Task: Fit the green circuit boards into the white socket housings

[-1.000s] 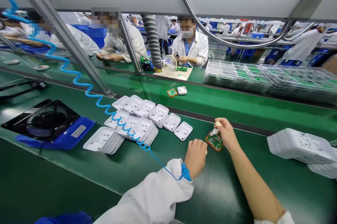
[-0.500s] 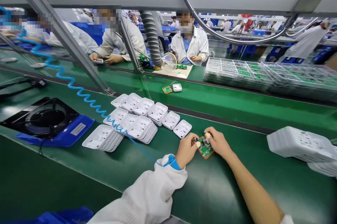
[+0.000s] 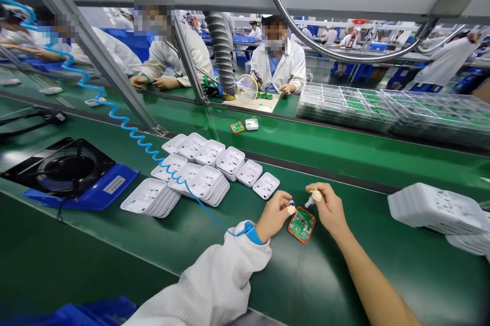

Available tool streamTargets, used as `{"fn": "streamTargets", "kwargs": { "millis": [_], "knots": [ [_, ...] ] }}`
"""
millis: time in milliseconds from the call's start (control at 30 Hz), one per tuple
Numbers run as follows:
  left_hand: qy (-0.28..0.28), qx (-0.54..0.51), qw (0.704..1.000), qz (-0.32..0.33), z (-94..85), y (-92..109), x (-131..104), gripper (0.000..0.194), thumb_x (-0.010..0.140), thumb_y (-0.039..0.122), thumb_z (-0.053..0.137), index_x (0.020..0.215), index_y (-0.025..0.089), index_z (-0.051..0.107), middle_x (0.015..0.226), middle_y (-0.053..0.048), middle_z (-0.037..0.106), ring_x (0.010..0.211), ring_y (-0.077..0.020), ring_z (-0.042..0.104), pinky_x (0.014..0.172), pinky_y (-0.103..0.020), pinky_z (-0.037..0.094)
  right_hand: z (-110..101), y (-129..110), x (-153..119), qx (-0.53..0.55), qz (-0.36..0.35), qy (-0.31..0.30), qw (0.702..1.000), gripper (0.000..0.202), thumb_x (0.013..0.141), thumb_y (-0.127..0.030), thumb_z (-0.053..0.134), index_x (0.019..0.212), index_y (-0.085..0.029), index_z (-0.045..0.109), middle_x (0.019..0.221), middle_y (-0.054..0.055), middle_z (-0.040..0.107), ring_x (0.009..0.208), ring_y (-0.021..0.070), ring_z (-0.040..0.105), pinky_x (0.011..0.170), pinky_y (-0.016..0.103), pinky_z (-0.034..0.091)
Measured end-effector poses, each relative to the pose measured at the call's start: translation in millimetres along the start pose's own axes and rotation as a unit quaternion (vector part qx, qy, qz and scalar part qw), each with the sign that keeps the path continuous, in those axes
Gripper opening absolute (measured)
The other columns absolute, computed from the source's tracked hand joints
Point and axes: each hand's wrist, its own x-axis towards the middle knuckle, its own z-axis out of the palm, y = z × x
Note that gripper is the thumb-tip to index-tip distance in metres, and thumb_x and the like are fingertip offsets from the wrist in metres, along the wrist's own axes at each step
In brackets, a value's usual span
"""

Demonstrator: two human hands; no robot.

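Observation:
A green circuit board in an orange-red square frame lies on the green bench between my hands. My left hand, wearing a blue wrist strap, pinches a small dark-blue and white part just above the board's upper left corner. Beyond the upper right edge of the board, my right hand grips a small grey-white part with a bit of yellow at its top. Pale finger cots cover both thumbs. What exactly the two small parts are, I cannot make out.
Stacks of white plastic covers stand to the left, more covers to the right. A black fan sits at far left. Across a sunken green belt, a co-worker sits beside clear trays. A blue coiled cord trails to my wrist.
My right hand has lifted up and right, off the framed board, with the grey-white part in its fingers. The board now shows uncovered. Items on the belt have shifted left.

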Motion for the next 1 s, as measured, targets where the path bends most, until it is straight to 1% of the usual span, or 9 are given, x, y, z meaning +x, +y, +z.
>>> {"fn": "streamTargets", "kwargs": {
  "millis": [67,167,267,367,533,700,833,1000],
  "knots": [
    [-0.021,-0.073,0.997,-0.025,0.1,1.3,0.8,0.023,0.072,0.026,0.062,0.089,0.015,0.052,0.072,0.000,0.060,0.068,-0.0124,0.057,0.068,-0.026,0.043,1.6,-4.0,0.8,-0.025,-0.007,-0.022,0.999,0.017,0.089,-0.031,0.039,0.096,-0.023,0.053,0.087,0.002,0.061,0.075,0.0152,0.058,0.069,0.027,0.044],
    [-0.032,-0.133,0.990,-0.046,0.1,3.5,1.7,0.024,0.070,0.029,0.065,0.085,0.014,0.054,0.076,-0.001,0.060,0.070,-0.0117,0.056,0.070,-0.026,0.042,2.1,-8.3,-0.7,-0.105,-0.030,-0.088,0.990,0.018,0.088,-0.027,0.038,0.094,-0.022,0.054,0.089,0.004,0.061,0.078,0.0164,0.056,0.071,0.029,0.043],
    [-0.028,-0.135,0.990,-0.038,0.1,5.7,1.6,0.023,0.071,0.030,0.066,0.083,0.014,0.054,0.080,-0.003,0.061,0.076,-0.0129,0.056,0.073,-0.026,0.042,1.8,-11.6,-2.5,-0.167,-0.056,-0.149,0.973,0.020,0.088,-0.021,0.036,0.094,-0.021,0.054,0.090,0.005,0.060,0.079,0.0169,0.054,0.071,0.031,0.041],
    [-0.029,-0.125,0.991,-0.032,0.3,7.3,0.9,0.022,0.073,0.031,0.064,0.082,0.014,0.053,0.079,-0.003,0.061,0.075,-0.0130,0.056,0.072,-0.026,0.042,1.8,-15.2,-2.5,-0.188,-0.087,-0.182,0.961,0.020,0.089,-0.019,0.034,0.092,-0.020,0.054,0.087,0.005,0.059,0.080,0.0168,0.052,0.071,0.030,0.039],
    [-0.023,-0.096,0.995,-0.035,0.2,6.8,0.4,0.023,0.073,0.032,0.064,0.081,0.014,0.053,0.072,0.000,0.056,0.064,-0.0097,0.050,0.061,-0.023,0.039,2.6,-17.4,-1.0,-0.208,-0.105,-0.199,0.952,0.021,0.089,-0.014,0.033,0.092,-0.020,0.054,0.088,0.005,0.057,0.083,0.0175,0.049,0.074,0.031,0.037],
    [-0.025,-0.060,0.998,-0.022,-1.1,5.6,0.8,0.022,0.074,0.033,0.061,0.080,0.014,0.054,0.071,0.000,0.054,0.064,-0.0096,0.049,0.060,-0.022,0.039,2.2,-17.8,-0.9,-0.218,-0.105,-0.202,0.949,0.023,0.088,-0.011,0.033,0.091,-0.020,0.054,0.087,0.005,0.057,0.082,0.0172,0.049,0.073,0.030,0.037],
    [-0.024,-0.009,1.000,-0.015,-2.7,5.8,-0.2,0.017,0.076,0.030,0.058,0.079,0.014,0.054,0.072,0.000,0.055,0.065,-0.0103,0.049,0.060,-0.022,0.039,2.2,-20.3,-1.3,-0.230,-0.119,-0.202,0.945,0.023,0.090,-0.015,0.033,0.090,-0.020,0.055,0.087,0.006,0.058,0.081,0.0172,0.049,0.071,0.030,0.037],
    [-0.009,0.103,0.995,0.012,-3.3,6.3,-3.0,0.007,0.075,0.023,0.055,0.073,0.015,0.055,0.066,0.003,0.053,0.061,-0.0095,0.046,0.058,-0.021,0.037,6.3,-19.5,-3.6,-0.234,-0.144,-0.206,0.939,0.026,0.092,-0.019,0.032,0.084,-0.020,0.056,0.083,0.006,0.058,0.078,0.0172,0.048,0.069,0.030,0.035]
  ]
}}
